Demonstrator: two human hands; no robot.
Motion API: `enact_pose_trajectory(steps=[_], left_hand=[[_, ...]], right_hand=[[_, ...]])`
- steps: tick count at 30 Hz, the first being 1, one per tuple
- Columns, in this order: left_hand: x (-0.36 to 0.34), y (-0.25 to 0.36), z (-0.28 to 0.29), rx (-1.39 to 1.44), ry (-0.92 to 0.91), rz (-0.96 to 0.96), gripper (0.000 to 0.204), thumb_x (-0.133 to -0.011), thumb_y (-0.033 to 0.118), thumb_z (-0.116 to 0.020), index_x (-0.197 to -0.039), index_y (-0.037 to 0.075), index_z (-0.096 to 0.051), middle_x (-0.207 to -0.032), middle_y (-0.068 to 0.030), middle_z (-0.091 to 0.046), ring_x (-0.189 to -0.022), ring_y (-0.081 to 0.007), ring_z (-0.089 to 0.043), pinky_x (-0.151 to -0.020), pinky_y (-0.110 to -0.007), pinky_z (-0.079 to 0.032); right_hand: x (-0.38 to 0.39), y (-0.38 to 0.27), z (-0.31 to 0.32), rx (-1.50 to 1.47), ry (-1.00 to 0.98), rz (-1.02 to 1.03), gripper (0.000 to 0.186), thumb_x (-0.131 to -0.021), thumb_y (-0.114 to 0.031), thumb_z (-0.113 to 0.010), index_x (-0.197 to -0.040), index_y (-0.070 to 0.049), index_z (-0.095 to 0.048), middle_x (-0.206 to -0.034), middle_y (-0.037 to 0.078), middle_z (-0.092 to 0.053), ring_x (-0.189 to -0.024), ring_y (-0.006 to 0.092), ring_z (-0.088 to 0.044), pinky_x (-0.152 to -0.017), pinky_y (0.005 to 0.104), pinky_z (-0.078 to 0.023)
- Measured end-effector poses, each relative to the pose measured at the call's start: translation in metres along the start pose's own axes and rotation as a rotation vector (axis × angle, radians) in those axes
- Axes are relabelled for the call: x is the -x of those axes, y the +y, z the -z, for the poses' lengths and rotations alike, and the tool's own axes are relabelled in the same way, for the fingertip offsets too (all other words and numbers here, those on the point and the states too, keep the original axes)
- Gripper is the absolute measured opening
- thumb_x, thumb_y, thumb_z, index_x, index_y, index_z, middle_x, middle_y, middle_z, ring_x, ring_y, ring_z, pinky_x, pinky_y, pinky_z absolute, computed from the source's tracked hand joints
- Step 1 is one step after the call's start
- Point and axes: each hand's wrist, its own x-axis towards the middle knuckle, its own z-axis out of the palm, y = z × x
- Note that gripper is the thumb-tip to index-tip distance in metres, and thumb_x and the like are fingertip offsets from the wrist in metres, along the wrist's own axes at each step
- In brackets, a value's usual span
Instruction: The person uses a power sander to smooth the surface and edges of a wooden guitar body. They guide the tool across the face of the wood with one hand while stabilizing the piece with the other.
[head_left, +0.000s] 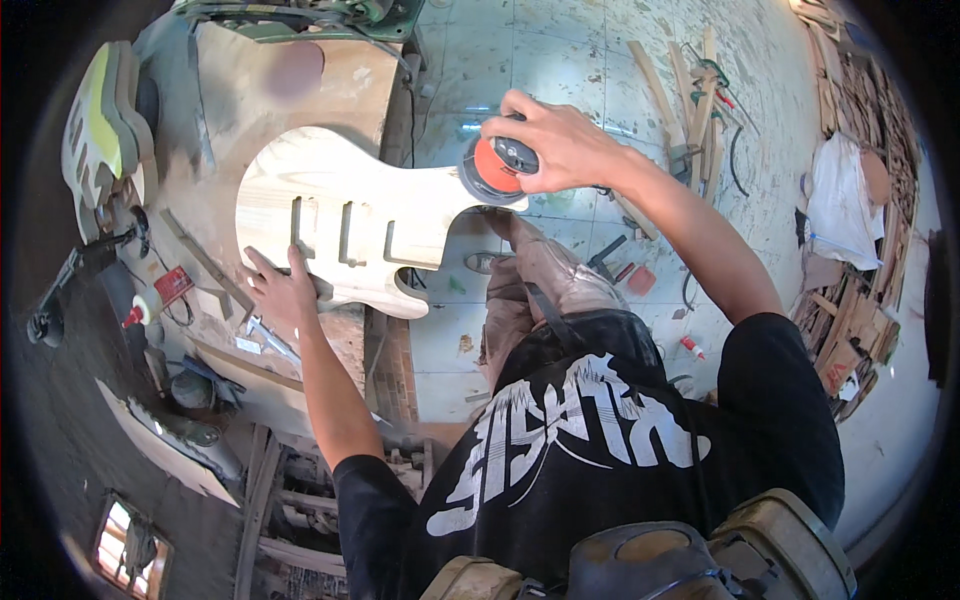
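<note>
Guitar body (400, 200): here it is, pale bare wood lying on the counter (352, 90), its narrower end reaching past the right edge over the floor.
Counter: a worn, dusty wooden top, with a dark cable (411, 105) along its right edge.
Floor (560, 55): pale tiles, heavily speckled and stained, lit brightly at the top.
Room: timber (880, 110) piled along the right side, a white sack (842, 200) against it; a small bright window (130, 550) sits lower left.
Sander (497, 165): orange and black, right on the overhanging end, covering part of it.
Right hand (555, 145): fingers clamped around the sander's top.
Left hand (285, 290): down on the lower left edge, fingers spread apart, hiding some wood there.
Nearby: a caliper (272, 338) just below that hand, wooden strips (705, 150) across the floor.
Count: one sander, one caliper, three slots in the body, two red-tipped bottles, one by the counter (150, 302) and one floorside (692, 348), plus at least two guitar-shaped pieces (100, 125) far left.
</note>
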Motion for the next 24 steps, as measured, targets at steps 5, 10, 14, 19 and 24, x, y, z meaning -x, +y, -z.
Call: enact_pose_trajectory(steps=[5, 10, 14, 19, 24], left_hand=[[-0.001, 0.003, -0.002, -0.007, -0.011, 0.005, 0.091, -0.101, 0.072, -0.049, -0.17, 0.015, -0.031, -0.17, -0.0287, -0.03, -0.153, -0.0456, -0.035, -0.124, -0.052, -0.033], [0.0, 0.008, 0.008, 0.01, -0.089, 0.034, 0.09, -0.102, 0.071, -0.046, -0.17, 0.015, -0.029, -0.171, -0.03, -0.028, -0.153, -0.047, -0.035, -0.122, -0.054, -0.035], [-0.002, 0.007, 0.01, -0.003, -0.09, 0.015, 0.091, -0.103, 0.072, -0.042, -0.171, 0.015, -0.024, -0.172, -0.0303, -0.025, -0.152, -0.0481, -0.036, -0.12, -0.056, -0.037], [-0.001, 0.007, 0.013, -0.045, -0.139, 0.023, 0.09, -0.104, 0.07, -0.041, -0.172, 0.015, -0.02, -0.172, -0.0309, -0.024, -0.152, -0.0489, -0.037, -0.118, -0.057, -0.039], [0.0, 0.006, 0.015, -0.023, -0.123, 0.026, 0.09, -0.105, 0.071, -0.039, -0.172, 0.014, -0.02, -0.172, -0.031, -0.024, -0.152, -0.0489, -0.037, -0.118, -0.058, -0.04]], right_hand=[[0.083, 0.02, -0.008, -0.022, -0.055, -0.104, 0.056, -0.072, -0.022, -0.08, -0.126, -0.018, -0.063, -0.118, 0.014, -0.054, -0.088, 0.0396, -0.067, -0.074, 0.049, -0.055], [0.173, 0.027, -0.029, -0.105, -0.046, -0.247, 0.06, -0.07, -0.019, -0.083, -0.127, -0.018, -0.063, -0.122, 0.015, -0.053, -0.094, 0.0417, -0.067, -0.078, 0.0481, -0.056], [0.199, 0.033, -0.042, -0.107, 0.113, -0.402, 0.064, -0.069, -0.017, -0.083, -0.129, -0.018, -0.063, -0.123, 0.014, -0.054, -0.098, 0.0422, -0.067, -0.08, 0.0473, -0.056], [0.174, 0.017, -0.019, -0.164, 0.155, -0.402, 0.066, -0.066, -0.013, -0.083, -0.129, -0.018, -0.063, -0.125, 0.014, -0.053, -0.098, 0.0403, -0.067, -0.081, 0.047, -0.056], [0.126, 0.014, -0.008, -0.204, 0.175, -0.208, 0.061, -0.069, -0.015, -0.082, -0.127, -0.022, -0.066, -0.119, 0.011, -0.055, -0.089, 0.038, -0.068, -0.073, 0.0475, -0.055]])
